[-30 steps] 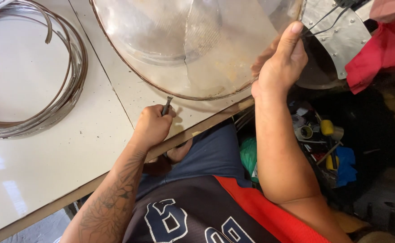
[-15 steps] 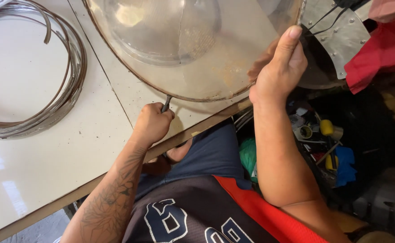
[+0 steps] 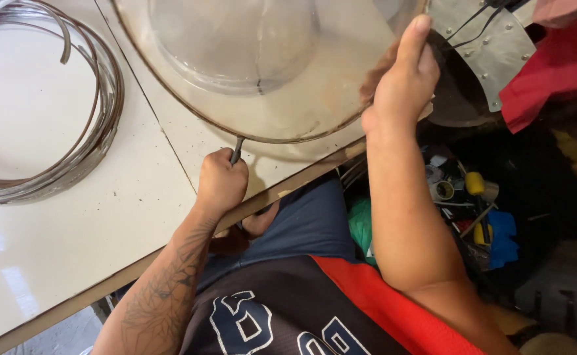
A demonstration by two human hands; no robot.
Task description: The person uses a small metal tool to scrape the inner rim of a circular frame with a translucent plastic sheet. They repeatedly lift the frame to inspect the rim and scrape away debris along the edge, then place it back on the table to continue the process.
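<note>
Black sleeveless jersey [image 3: 282,309] with red side panel, white-outlined blue characters; blue shorts [image 3: 301,223]; tattooed left forearm [image 3: 163,296].

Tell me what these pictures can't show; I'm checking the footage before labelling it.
- Head view: tool in the left hand: the fist hides all but a thin dark tip.
- Clear dome: cut off by the top edge.
- Right hand: fingers behind the dome's rim, grip unclear.
- Wire coil: cut off at left.

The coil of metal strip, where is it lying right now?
In the head view the coil of metal strip lies at the upper left on the white table, left of the clear dome and apart from both hands.
</note>
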